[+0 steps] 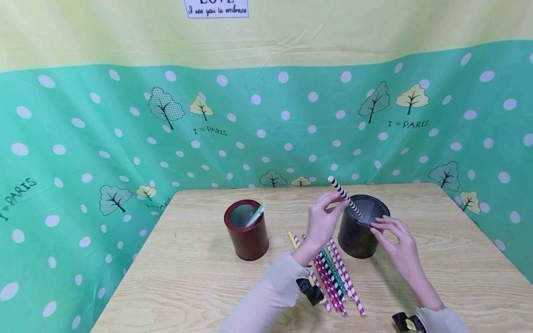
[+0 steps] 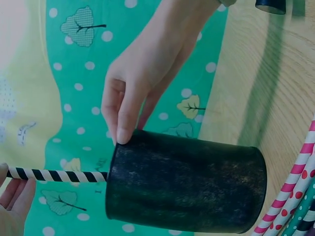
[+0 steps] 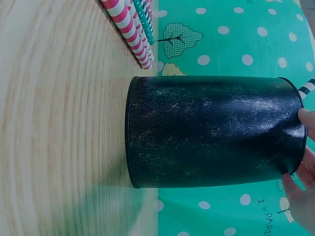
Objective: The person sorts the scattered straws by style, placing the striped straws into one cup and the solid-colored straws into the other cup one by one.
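My left hand (image 1: 324,221) pinches a black-and-white striped paper straw (image 1: 340,188) near its middle. The straw is tilted, its lower end inside the mouth of a black can (image 1: 359,238), its top leaning left. At the can's front right rim, the fingertips of my right hand (image 1: 397,247) hold the edge; the left wrist view shows this right hand (image 2: 147,73) bent over the rim. Upright on the table, the can (image 3: 211,132) has a worn, speckled side. Between the cans lies a loose bunch of patterned paper straws (image 1: 333,273), partly hidden by my left wrist.
A dark red can (image 1: 251,243) stands to the left with a few pale straws (image 1: 256,215) leaning in it. The wooden table (image 1: 187,277) ends at a green dotted cloth (image 1: 233,134) behind and at both sides.
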`<action>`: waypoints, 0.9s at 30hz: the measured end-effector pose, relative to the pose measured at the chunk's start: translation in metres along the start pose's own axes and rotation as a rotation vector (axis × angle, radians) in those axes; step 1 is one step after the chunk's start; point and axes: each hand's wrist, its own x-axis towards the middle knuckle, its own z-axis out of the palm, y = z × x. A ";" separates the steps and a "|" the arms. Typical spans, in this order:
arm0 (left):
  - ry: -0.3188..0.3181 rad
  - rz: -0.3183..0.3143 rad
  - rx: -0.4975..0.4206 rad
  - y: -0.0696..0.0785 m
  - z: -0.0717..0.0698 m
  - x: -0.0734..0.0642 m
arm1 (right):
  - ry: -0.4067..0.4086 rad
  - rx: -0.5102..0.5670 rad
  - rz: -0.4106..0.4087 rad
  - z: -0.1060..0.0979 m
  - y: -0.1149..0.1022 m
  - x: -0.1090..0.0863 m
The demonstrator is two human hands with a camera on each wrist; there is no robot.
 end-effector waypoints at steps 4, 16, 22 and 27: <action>-0.013 -0.024 -0.002 -0.004 0.002 0.000 | -0.002 -0.007 -0.004 0.001 0.000 0.000; -0.032 -0.076 0.059 -0.017 -0.005 -0.007 | 0.002 -0.009 0.011 0.002 -0.001 -0.001; -0.086 -0.073 0.152 -0.022 -0.017 -0.011 | 0.004 -0.006 0.003 0.001 -0.003 0.000; -0.180 -0.103 0.162 -0.048 -0.028 -0.015 | 0.009 0.000 0.001 0.000 -0.002 0.000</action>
